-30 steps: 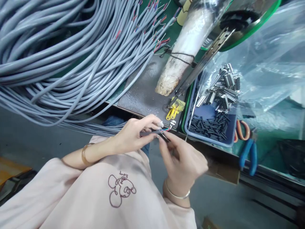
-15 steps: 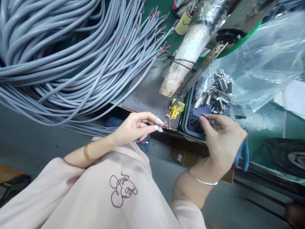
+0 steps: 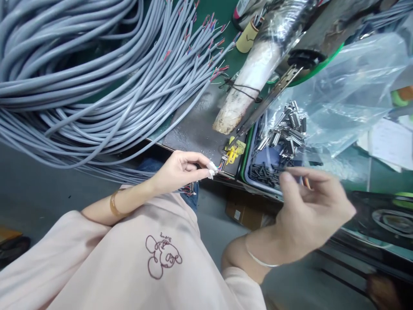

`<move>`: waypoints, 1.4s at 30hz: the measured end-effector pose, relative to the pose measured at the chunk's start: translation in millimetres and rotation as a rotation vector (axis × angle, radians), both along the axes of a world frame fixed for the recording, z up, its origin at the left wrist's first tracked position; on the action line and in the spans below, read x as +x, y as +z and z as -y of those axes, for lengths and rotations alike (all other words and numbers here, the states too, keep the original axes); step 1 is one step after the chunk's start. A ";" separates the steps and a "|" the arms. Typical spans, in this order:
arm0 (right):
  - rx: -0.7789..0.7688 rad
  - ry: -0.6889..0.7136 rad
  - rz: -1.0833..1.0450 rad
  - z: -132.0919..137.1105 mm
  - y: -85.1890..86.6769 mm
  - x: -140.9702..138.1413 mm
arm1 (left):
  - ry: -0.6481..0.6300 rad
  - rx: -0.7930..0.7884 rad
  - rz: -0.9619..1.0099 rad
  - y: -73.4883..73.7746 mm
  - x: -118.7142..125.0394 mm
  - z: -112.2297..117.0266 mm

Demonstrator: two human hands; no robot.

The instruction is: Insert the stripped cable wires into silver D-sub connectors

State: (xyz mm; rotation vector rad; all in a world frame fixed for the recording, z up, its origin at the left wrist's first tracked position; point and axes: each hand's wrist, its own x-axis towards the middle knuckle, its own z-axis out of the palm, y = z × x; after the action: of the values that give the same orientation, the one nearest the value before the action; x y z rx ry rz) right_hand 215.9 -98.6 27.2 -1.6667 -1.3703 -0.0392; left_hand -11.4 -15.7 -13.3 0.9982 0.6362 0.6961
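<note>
My left hand (image 3: 185,170) is closed in a pinch on thin coloured wires (image 3: 218,167). Those wires meet a small multi-pin connector (image 3: 223,161) at the front edge of the bench, next to a yellow clip-like piece (image 3: 232,153). Below that wrist, another wired connector (image 3: 189,188) hangs near my lap. My right hand (image 3: 312,206) is in front of the bench, right of a blue tray (image 3: 253,183). Its thumb and forefinger are close together and the other fingers curl in. Motion blur hides what it holds, if anything.
A large bundle of grey cables (image 3: 106,103) with stripped ends covers the left. Loose metal connectors (image 3: 288,129) lie on a plastic bag (image 3: 355,99) behind the tray, which contains small black parts (image 3: 264,172). A wrapped white tube (image 3: 243,86) and a metal strip (image 3: 271,99) slant over the bench.
My right hand has moved right and toward me, away from the tray. The blue-handled tool beside it no longer shows. My left hand stays nearly in place; the connector there has tilted.
</note>
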 end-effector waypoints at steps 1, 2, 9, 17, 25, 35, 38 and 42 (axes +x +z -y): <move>0.014 0.051 -0.052 4.0 0.5 -12.3 | 0.008 0.009 -0.010 -0.2 1.2 0.3; -0.028 0.073 -0.125 6.8 0.2 -24.7 | 0.018 0.021 -0.022 -0.3 2.3 0.7; -0.084 0.105 -0.203 1.9 -9.8 -68.4 | 0.079 0.144 -0.046 2.9 6.3 3.2; -0.127 0.141 -0.152 2.2 -8.8 -65.4 | 0.078 0.272 -0.088 -0.8 6.6 3.6; -0.224 0.314 0.176 4.6 -6.4 -71.1 | -0.009 0.307 -0.092 -4.7 5.1 9.2; -0.243 0.125 -0.230 6.0 -16.4 -52.9 | -0.168 0.050 0.190 1.1 -5.9 4.9; -0.276 0.168 -0.396 3.1 -15.9 -55.3 | -0.170 0.060 0.224 0.6 -6.1 4.9; -0.304 0.187 -0.566 3.7 -14.9 -64.5 | -0.074 0.212 0.198 -2.9 -2.3 7.6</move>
State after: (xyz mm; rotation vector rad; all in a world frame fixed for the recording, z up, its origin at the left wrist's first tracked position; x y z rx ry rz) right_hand 151.5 -102.2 12.3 -1.6109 -1.1176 0.7270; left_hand -13.6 -23.3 -16.1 1.1256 0.3564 0.7969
